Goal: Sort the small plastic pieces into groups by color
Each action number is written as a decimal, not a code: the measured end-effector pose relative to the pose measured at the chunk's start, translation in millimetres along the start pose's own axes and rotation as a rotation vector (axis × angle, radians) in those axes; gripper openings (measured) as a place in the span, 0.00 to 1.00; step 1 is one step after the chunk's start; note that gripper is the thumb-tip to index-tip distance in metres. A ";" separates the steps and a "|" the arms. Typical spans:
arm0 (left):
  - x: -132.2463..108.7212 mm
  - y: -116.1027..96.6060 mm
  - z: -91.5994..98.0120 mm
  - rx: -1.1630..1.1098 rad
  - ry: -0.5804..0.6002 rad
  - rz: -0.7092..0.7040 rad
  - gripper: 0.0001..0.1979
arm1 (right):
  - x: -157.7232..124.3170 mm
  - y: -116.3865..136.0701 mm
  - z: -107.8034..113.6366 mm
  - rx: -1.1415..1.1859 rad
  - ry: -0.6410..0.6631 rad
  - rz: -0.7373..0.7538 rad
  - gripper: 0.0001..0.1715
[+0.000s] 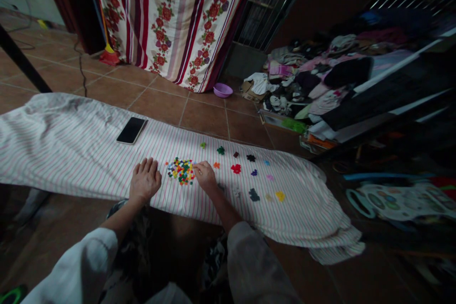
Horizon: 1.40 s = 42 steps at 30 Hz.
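A mixed pile of small coloured square pieces (181, 171) lies on a striped cloth (89, 152). My left hand (145, 179) rests flat on the cloth left of the pile, fingers stretched out and holding nothing. At the pile's right edge, my right hand (205, 175) has its thumb and fingertips pinched together; whatever is between them is too small to make out. Right of this hand, pieces lie in little single-colour groups, among them a red group (235, 168), a dark green group (221, 150), a dark grey group (254, 194) and a yellow group (280, 196). My right forearm partly covers another grey group.
A dark-screened phone (131, 130) lies on the cloth, beyond my left hand. On the tiled floor past the cloth stands a purple bowl (223, 90) below a floral curtain (171, 19). A heap of clothes (320, 76) fills the right side, and a broom (109, 55) leans at the left.
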State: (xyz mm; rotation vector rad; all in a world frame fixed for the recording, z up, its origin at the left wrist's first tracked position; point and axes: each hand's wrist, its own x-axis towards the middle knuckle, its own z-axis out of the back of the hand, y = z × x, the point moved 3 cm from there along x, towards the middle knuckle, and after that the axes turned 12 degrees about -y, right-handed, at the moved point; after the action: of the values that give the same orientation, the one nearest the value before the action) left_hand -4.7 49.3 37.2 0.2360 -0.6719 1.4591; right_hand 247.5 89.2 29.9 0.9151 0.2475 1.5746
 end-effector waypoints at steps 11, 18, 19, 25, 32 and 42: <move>0.3 -1.8 1.8 0.029 -0.017 -0.021 0.24 | 4.5 10.2 -1.5 -0.197 0.084 0.163 0.12; 1.2 -2.3 2.1 0.020 -0.017 -0.014 0.24 | 4.8 13.9 -0.4 -0.266 0.116 0.221 0.11; 1.3 -2.4 2.2 0.017 -0.016 -0.012 0.24 | 4.9 14.1 -0.3 -0.262 0.113 0.233 0.11; 1.7 -3.3 3.6 0.015 -0.003 -0.010 0.24 | 7.6 12.5 -0.5 -0.214 0.090 0.263 0.11; 1.2 -1.9 2.9 0.009 -0.001 -0.007 0.23 | 7.5 11.6 1.5 -0.025 -0.017 0.156 0.11; 0.8 -1.6 3.1 -0.006 -0.003 -0.008 0.24 | -2.7 1.0 0.5 0.413 -0.092 -0.384 0.14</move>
State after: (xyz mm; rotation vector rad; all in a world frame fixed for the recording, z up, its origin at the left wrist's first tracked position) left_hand -4.1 48.1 40.6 0.2357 -0.6775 1.4491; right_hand 246.9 86.3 29.8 1.1750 0.6601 1.1395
